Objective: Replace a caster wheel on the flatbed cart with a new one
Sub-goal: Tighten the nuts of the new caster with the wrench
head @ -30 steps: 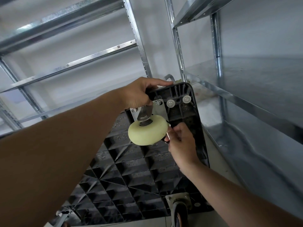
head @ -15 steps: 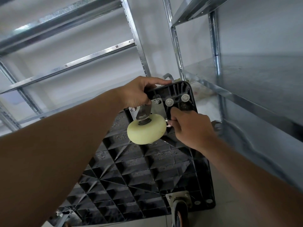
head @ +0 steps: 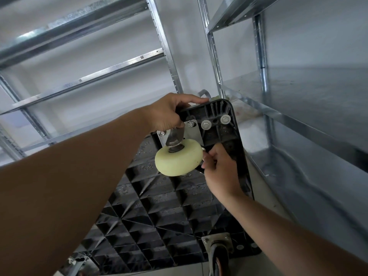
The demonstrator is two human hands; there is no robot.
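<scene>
The black flatbed cart (head: 159,216) stands tipped up with its ribbed underside facing me. A pale yellow caster wheel (head: 179,161) on a metal plate (head: 194,132) sits at its upper corner. My left hand (head: 169,114) grips the cart's top edge and the caster's fork. Beside the wheel's right edge, my right hand (head: 221,172) pinches a small silver bolt or nut (head: 203,150) at the plate's lower right corner. Two washered bolts (head: 206,124) show on the cart right of the plate.
Bare metal shelving racks (head: 278,116) stand close on the right and behind on the left. An older dark caster (head: 218,253) on its plate sits at the cart's lower right corner. A light floor shows beneath.
My right hand dropped from beside the plate's right side to the plate's lower corner beside the wheel, fingertips now pinched on the small fastener. The left hand kept its hold.
</scene>
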